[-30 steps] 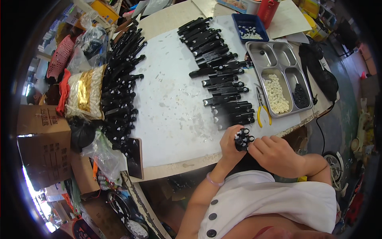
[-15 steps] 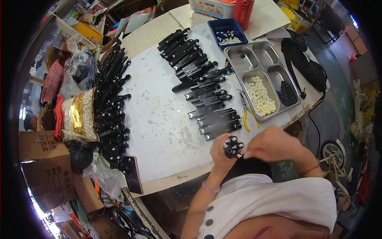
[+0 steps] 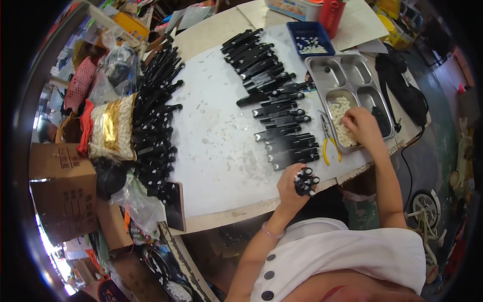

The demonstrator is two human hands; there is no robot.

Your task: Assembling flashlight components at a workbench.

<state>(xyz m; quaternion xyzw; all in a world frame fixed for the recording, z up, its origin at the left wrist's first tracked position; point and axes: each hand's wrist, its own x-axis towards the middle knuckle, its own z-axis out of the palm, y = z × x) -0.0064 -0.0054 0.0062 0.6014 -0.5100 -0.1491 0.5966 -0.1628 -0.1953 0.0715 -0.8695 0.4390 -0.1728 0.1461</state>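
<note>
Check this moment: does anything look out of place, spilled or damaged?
One small dark piece sits alone in the upper-left compartment of the metal tray, apart from the black pieces in the lower-right one. The white sheet bears scattered grey marks, possibly stains.

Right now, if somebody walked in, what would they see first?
Probably the row of black pieces on the white sheet, left of the metal tray, with another black pile along the sheet's left edge. Next, the left hand, nearer the body, gripping a black bundle with white tips. Then the right hand, its fingers at the cream-coloured bits in the tray.
</note>
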